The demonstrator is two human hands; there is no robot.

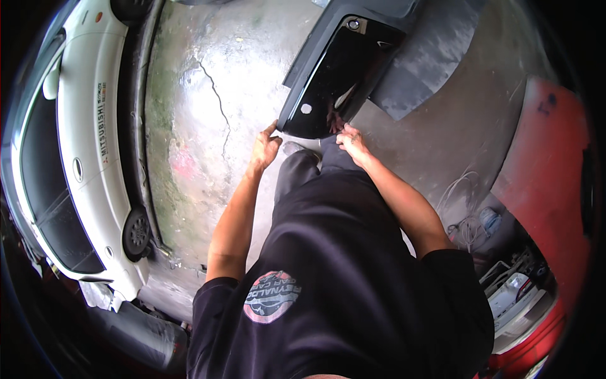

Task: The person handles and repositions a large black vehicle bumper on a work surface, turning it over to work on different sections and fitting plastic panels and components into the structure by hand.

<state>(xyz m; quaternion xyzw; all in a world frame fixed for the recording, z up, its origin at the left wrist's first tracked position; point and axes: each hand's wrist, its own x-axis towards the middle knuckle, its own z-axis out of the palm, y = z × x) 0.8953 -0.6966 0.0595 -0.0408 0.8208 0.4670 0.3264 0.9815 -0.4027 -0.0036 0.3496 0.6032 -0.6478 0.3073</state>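
A glossy black car body panel point(341, 72) with a grey border stretches away in front of me, its narrow end towards my body. There is a pale round spot on its near part and a round fitting at the far end. My left hand point(266, 146) is closed at the near left corner, index finger stretched along the edge. At the near right corner my right hand point(353, 139) has its fingers curled in a pinch on the rim. The undersides of both grips are hidden. Below the panel's near end, my legs in dark trousers show.
A white car point(95, 114) stands along the left, beside a long pipe point(140, 126). Dark sheet material point(429, 69) lies right of the panel. Farther right are a red panel point(543, 151), coiled pale cable point(467, 221) and a cluttered white container point(514, 303). The concrete floor point(208, 88) is cracked.
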